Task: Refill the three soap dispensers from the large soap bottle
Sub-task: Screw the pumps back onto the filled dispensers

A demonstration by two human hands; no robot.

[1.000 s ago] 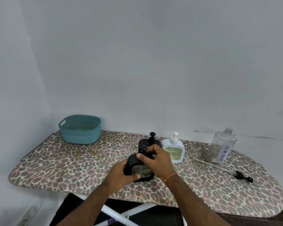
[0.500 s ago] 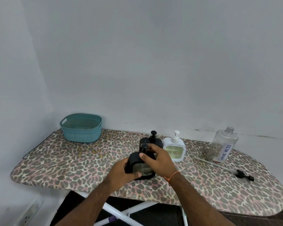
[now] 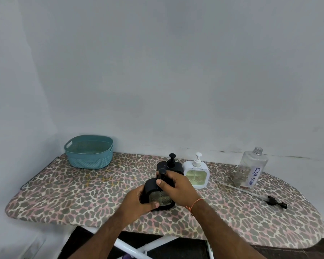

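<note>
Left hand [image 3: 138, 200] should grip the black dispenser [image 3: 158, 196] firmly on the board [image 3: 73, 199] while right hand [image 3: 176, 187], curled around its pump [image 3: 162, 174], twists squarely.

On the leopard-print ironing board [image 3: 64, 193], the left hand [image 3: 137, 201] grips the near black soap dispenser [image 3: 157, 197] by its side while the right hand [image 3: 178, 187] curls round its pump [image 3: 162, 173]; the uncapped dish soap bottle [image 3: 252, 169] stands far right
</note>
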